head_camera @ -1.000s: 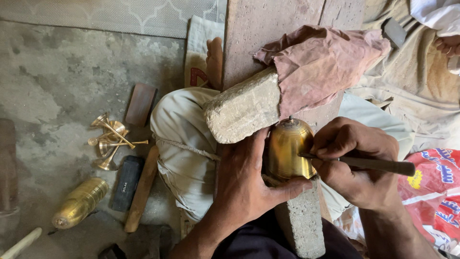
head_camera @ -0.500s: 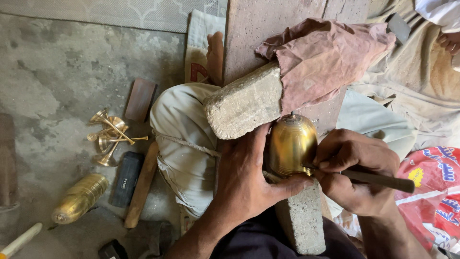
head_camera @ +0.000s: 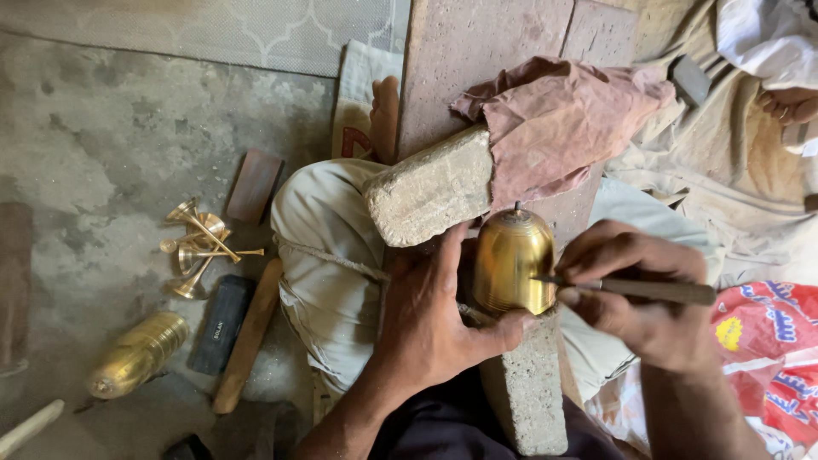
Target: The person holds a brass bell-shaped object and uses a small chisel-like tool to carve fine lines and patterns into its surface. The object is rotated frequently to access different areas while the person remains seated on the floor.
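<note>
My left hand [head_camera: 430, 319] grips a shiny brass bell-shaped piece [head_camera: 513, 255] and presses it against a grey stone block [head_camera: 528, 388] between my knees. My right hand [head_camera: 635, 298] holds a thin metal tool with a wooden handle [head_camera: 656, 290]; its tip touches the lower right side of the brass piece. A second rough stone block [head_camera: 430, 187] lies just above the brass piece, half covered by a pink cloth [head_camera: 562, 119].
On the concrete floor to the left lie small brass stems and cups [head_camera: 200, 247], a ribbed brass vessel [head_camera: 136, 353], a black bar [head_camera: 220, 324], a wooden stick [head_camera: 247, 336] and a reddish block [head_camera: 254, 186]. A red printed bag [head_camera: 767, 358] sits at right.
The brass piece has shifted slightly down and right with both hands; the tool tip stays on its lower edge. The camera view has drifted a little.
</note>
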